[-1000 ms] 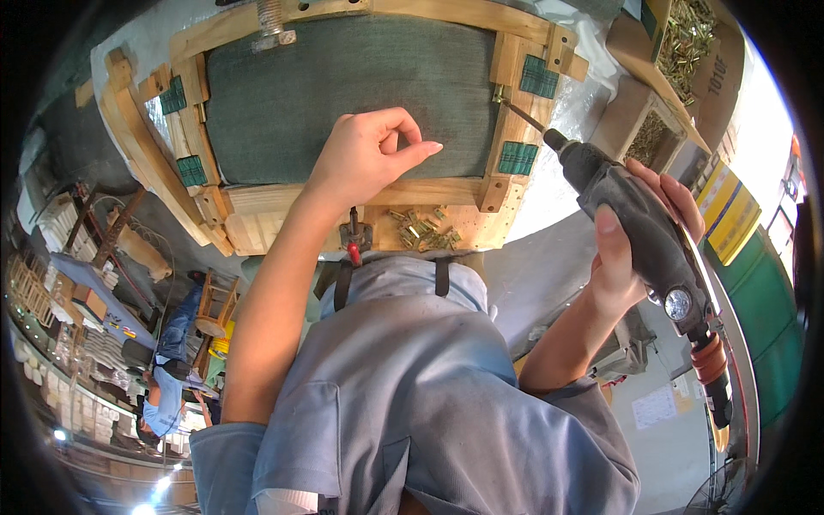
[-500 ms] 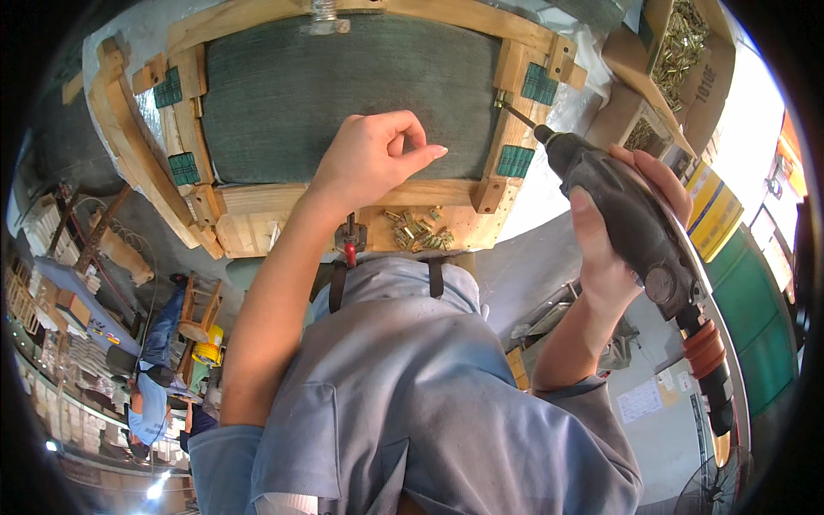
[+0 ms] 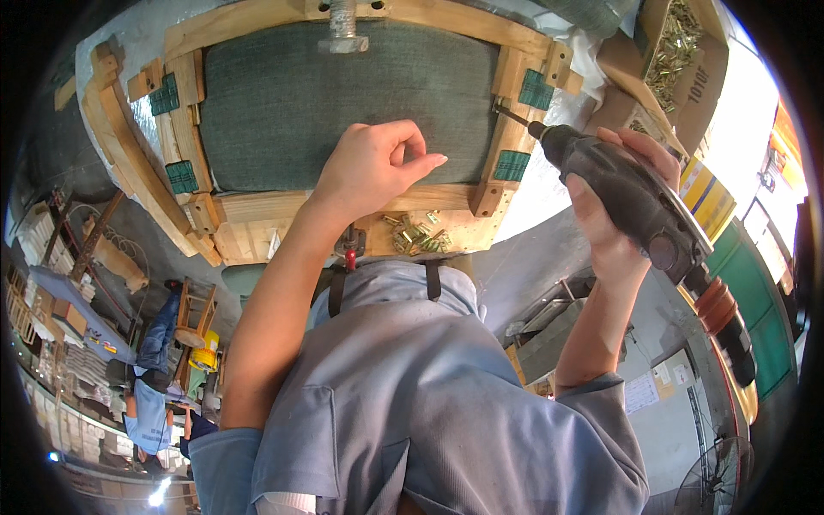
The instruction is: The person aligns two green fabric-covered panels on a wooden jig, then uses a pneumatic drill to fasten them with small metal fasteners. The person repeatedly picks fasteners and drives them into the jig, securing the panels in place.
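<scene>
My right hand (image 3: 631, 189) is wrapped round a black power screwdriver (image 3: 614, 176). Its long thin bit (image 3: 515, 116) reaches the right-hand post of a wooden frame (image 3: 257, 24), where a small metal fitting sits at the tip. Dark green fabric (image 3: 283, 112) fills the middle of this frame. Over the fabric's lower part hovers my left hand (image 3: 367, 167), fingers curled and thumb close to the index finger; whatever lies inside the curl is hidden. Green webbing patches (image 3: 512, 165) sit on the side posts. Several small brass fittings (image 3: 421, 236) lie loose on the wooden ledge below.
An open cardboard box (image 3: 697, 86) of brass fittings stands at the upper right, near a yellow striped box (image 3: 708, 197). A threaded metal bolt (image 3: 343, 26) stands at the frame's top. A red-handled clamp (image 3: 350, 256) is at the near edge. A person (image 3: 153, 412) works far left.
The rear of the screwdriver has swung a little right and up with my right hand, its tip staying at the post. My left hand has barely moved.
</scene>
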Available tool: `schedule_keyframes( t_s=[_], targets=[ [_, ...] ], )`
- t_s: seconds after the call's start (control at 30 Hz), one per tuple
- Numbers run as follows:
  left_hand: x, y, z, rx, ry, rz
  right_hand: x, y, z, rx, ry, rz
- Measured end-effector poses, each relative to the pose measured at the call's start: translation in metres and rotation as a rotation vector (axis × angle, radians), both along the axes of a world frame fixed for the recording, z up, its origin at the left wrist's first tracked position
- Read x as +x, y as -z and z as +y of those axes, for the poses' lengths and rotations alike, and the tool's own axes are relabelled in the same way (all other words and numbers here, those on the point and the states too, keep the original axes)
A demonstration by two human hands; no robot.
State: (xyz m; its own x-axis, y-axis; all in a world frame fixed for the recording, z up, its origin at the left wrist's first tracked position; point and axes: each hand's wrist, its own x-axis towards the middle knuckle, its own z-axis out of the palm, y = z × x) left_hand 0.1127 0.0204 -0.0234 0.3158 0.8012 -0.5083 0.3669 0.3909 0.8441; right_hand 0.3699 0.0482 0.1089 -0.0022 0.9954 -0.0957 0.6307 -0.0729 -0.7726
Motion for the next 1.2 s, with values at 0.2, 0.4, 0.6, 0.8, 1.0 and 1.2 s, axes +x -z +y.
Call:
schedule_keyframes(
  t_s=[0.2, 0.4, 0.6, 0.8, 1.0, 1.2],
  targets=[
    [-0.002, 0.001, -0.003, 0.038, 0.013, 0.018, 0.005, -0.004, -0.007, -0.071, 0.104, 0.15],
    [-0.001, 0.001, -0.003, 0.066, 0.001, 0.037, 0.001, -0.02, -0.058, 0.049, 0.128, 0.1],
    [0.002, 0.0, -0.004, 0.072, -0.021, 0.088, -0.01, -0.038, -0.109, 0.052, 0.294, 0.29],
    [0.027, -0.038, -0.033, 0.144, -0.326, -0.151, -0.022, -0.047, -0.161, -0.014, 0.346, 0.312],
    [0.082, -0.162, -0.127, 0.831, 0.091, -0.209, -0.021, -0.021, -0.192, 0.027, 0.33, 0.674],
    [0.103, -0.166, -0.122, 1.017, 0.05, -0.06, -0.015, -0.017, -0.176, 0.15, 0.292, 0.475]
  ],
)
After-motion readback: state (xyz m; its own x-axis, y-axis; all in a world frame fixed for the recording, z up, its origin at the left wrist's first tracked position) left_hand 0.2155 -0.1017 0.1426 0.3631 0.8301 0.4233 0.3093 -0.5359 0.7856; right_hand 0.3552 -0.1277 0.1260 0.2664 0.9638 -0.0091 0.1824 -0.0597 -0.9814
